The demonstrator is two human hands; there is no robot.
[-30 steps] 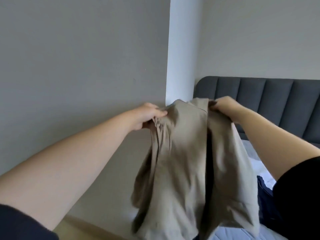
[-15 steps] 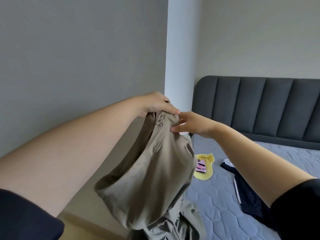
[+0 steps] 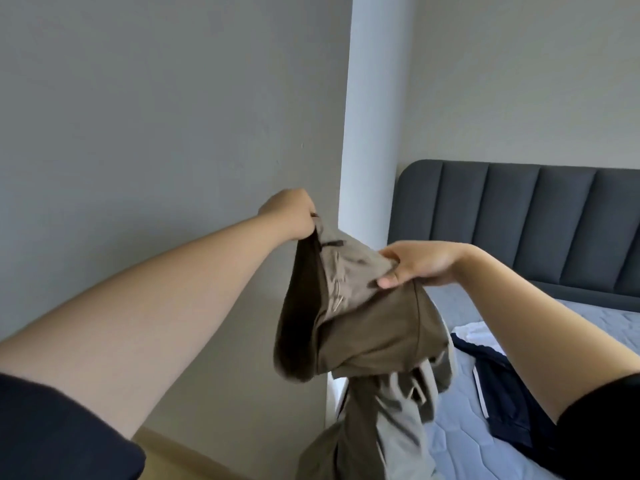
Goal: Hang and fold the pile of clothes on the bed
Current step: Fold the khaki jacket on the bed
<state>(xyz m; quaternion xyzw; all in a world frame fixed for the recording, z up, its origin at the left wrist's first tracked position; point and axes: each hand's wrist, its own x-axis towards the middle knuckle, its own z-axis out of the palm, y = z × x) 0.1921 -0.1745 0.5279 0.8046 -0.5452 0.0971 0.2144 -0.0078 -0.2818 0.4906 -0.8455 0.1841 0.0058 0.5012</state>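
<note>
The khaki garment (image 3: pixel 374 341) hangs in the air between the two hands, in front of the wall and above the near edge of the bed (image 3: pixel 450 441). It is a smooth woven cloth. The top part is bunched into a hood-like pouch with a dark, shadowed opening on its left. A stitched seam with a small metal zip pull runs down the paler panel. The lower part trails down in crumpled folds.

The left hand (image 3: pixel 289 216) grips the top edge, fingers curled over the cloth. The right hand (image 3: pixel 419 265) pinches the paler panel, thumb beneath and fingers on top.

On the quilted grey-blue mattress lies a dark navy garment (image 3: pixel 502 393) with a thin white stripe, touching a white cloth (image 3: pixel 471 332). Behind stands a dark grey padded headboard (image 3: pixel 519 209) with vertical channels.
</note>
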